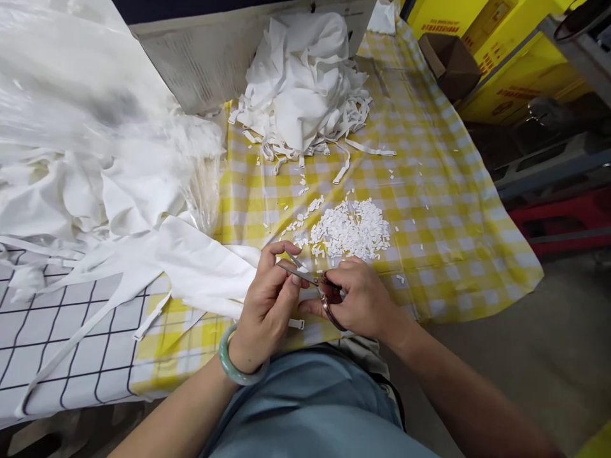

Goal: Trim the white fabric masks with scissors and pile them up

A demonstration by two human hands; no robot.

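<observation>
My right hand (365, 298) is closed around the dark handles of a pair of scissors (331, 312), whose parted blades point left, towards my other hand. My left hand (270, 302), with a green bangle at its wrist, pinches the end of a white strap; the fingers hide most of that strap. A white cloth piece (205, 264) with straps stretches from the left up to this hand. Below it a strap end with a small buckle (296, 324) sticks out. Just beyond the blades lies a heap of small white snippets (353, 226).
A pile of white cloth pieces with straps (305, 83) lies at the back, against a box (205, 63). More white cloth (86, 191) and clear plastic (95, 83) cover the left side. Yellow boxes (525, 76) stand beyond the checked tablecloth (453, 235).
</observation>
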